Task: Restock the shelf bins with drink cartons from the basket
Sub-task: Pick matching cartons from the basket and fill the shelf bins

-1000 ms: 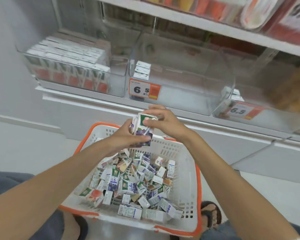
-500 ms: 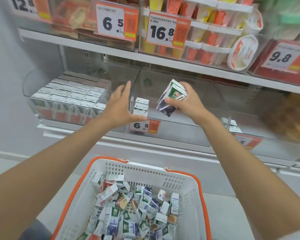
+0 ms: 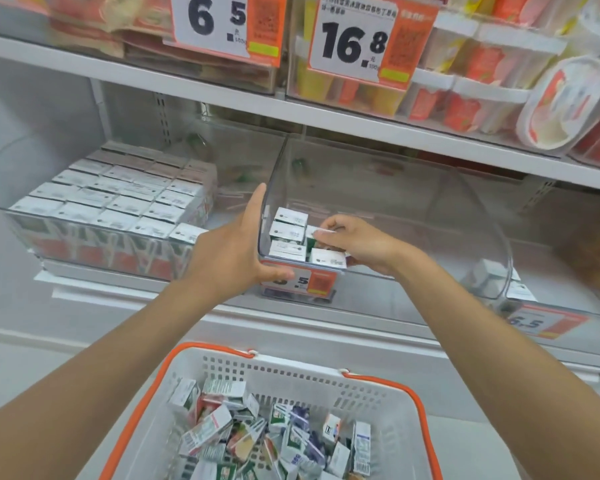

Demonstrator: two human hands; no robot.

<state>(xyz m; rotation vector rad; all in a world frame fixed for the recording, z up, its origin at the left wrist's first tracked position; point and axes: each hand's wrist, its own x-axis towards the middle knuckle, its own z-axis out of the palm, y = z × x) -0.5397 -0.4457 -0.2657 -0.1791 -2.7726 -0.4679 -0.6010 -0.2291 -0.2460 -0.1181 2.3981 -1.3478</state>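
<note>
A: Start closest. What sits at the bottom?

B: A white basket (image 3: 326, 379) with an orange rim, holding a loose heap of drink cartons (image 3: 257, 441). They lie on their sides and at all angles, long axes pointing every way, some showing barcodes, some purple or green print.

A: And the arms?

B: Both reach up from the lower corners to the shelf. The left hand (image 3: 232, 258) is outside the middle bin (image 3: 465, 216), flat against its clear left wall, fingers straight and together pointing up, thumb hooked along the front edge over the orange price tag (image 3: 305, 283). It grips no carton.

A: The right hand?

B: The right hand (image 3: 357, 244) is inside that bin, at its front left corner. Its fingertips are pinched on a carton (image 3: 311, 237) with green on its side. That carton stands close to upright, long axis vertical, white top facing the camera, in the second column, touching the stood cartons beside it.

A: What else is in the bin?

B: Three cartons (image 3: 288, 233) upright in a column along the left wall, and one more in front of the held one, all with tops up. The rest of the bin is bare.

A: Farther out?

B: To the left, a bin (image 3: 0, 188) packed with upright cartons in neat rows. Above, the upper shelf (image 3: 222, 98) carries price cards (image 3: 350, 39) reading 6.5 and 16.8, and tubs behind them.
</note>
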